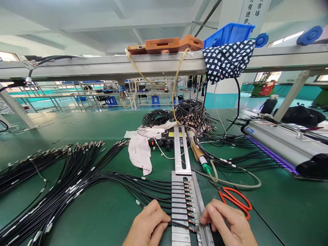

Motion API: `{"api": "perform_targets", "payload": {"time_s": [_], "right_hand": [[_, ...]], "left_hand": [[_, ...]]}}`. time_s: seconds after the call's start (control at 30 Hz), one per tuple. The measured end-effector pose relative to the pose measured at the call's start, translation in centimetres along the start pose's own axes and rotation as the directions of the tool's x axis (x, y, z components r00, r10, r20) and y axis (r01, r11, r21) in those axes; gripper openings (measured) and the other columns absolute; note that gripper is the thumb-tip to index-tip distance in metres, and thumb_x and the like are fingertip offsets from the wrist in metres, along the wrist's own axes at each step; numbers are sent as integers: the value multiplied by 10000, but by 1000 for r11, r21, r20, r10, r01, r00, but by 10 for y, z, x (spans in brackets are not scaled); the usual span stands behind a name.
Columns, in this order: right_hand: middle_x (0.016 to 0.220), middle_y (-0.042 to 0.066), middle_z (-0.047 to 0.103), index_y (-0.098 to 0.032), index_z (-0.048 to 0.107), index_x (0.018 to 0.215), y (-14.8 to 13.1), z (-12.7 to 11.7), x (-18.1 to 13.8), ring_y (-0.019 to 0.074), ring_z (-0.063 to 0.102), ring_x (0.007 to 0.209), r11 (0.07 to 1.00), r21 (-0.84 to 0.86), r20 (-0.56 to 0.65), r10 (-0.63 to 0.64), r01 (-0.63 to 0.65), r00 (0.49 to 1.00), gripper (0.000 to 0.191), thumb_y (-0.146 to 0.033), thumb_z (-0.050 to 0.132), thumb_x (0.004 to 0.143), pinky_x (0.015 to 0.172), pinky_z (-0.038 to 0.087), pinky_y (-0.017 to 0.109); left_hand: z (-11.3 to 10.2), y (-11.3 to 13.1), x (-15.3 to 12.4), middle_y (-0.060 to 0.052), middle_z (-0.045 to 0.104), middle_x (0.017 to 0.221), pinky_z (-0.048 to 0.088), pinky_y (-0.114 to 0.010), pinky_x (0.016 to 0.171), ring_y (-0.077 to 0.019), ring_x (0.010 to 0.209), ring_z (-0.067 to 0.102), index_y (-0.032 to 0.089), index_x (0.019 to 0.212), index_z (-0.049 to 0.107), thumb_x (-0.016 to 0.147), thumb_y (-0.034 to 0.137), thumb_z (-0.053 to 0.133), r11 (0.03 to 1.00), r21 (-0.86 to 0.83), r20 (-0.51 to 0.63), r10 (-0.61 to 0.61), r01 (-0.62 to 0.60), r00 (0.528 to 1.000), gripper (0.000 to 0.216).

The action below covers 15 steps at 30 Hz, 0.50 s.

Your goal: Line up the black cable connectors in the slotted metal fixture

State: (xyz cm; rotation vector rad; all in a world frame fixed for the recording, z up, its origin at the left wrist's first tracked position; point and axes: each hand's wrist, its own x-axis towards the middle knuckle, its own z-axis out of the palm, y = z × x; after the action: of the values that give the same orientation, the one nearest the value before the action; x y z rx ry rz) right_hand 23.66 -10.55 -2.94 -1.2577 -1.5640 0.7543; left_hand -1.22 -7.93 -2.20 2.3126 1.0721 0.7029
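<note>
The left hand (148, 225) is reaching in from the bottom edge, knuckles up, fingers curled and pinching a thin black cable with a metal-tipped end (179, 224). The right hand (227, 223) is lying palm down just across from it, fingers loosely bent and gripping nothing, its fingertips (205, 217) pressing against the right edge of a long slotted silver metal jig plate (179, 235). The pinched cable is running crosswise, its long axis left to right, its connector end pointing right toward the right fingertips and resting on the lowest slot of the plate. Above it, more black cables are sitting in the slots in parallel, all pointing the same way. The plate itself is stretching away from the person along the green work mat (102, 212).

Just beyond the right hand, orange-handled scissors (237, 200) are lying flat. To the left, a broad fanned bundle of black cables (64, 177) is spreading over the mat. Farther back, a crumpled white cloth (139, 150) is resting beside a small black control box (166, 140), and a wooden-handled soldering iron (196, 148) is lying at a slant.
</note>
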Motion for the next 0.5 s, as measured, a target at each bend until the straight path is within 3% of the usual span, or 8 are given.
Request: {"api": "perform_targets", "payload": {"time_s": [0.33,0.5], "right_hand": [[678,21,657,-240,672,693,1,-1,0,167,564,573,1000,-10,17,-7,7,1000,465,-499,424,989,644,439,252],[695,18,654,-237,668,734,2,-4,0,156,604,608,993,-70,77,-91,96,993,433,-429,399,1015,605,448,227]], "left_hand": [[6,-3,-2,-32,534,853,443,-203,678,-138,749,570,194,941,598,980,124,368,990,98,15,101,-102,995,244],[10,-4,-3,-42,526,826,424,-220,625,-156,733,536,194,945,603,1012,168,314,959,227,-10,176,-169,984,297]]}}
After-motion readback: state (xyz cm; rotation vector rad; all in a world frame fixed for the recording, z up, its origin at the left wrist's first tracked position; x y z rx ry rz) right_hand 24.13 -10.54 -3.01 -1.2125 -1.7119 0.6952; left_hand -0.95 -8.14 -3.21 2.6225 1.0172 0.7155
